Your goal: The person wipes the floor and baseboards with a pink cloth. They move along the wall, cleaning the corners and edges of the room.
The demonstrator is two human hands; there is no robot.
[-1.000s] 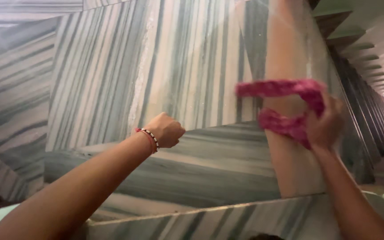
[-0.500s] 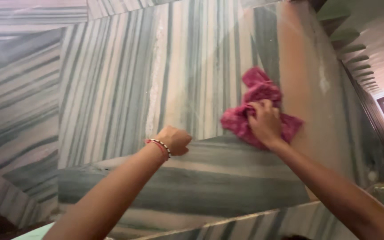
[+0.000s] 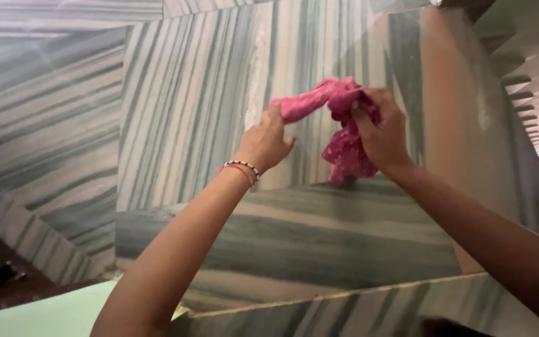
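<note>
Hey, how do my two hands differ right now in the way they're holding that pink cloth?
The left hand pinches one stretched end of the pink cloth at its fingertips, while the right hand has its grip on the bunched part, which hangs down below it. The left wrist wears a beaded bracelet; the right wrist is bare. The left hand sits slightly lower. Both are raised in front of the striped stone wall, holding the same cloth.

Honestly there wasn't a single package, label, sign or screen anywhere near either hand; nothing printed or lit up showed above, below or beside them at all.
</note>
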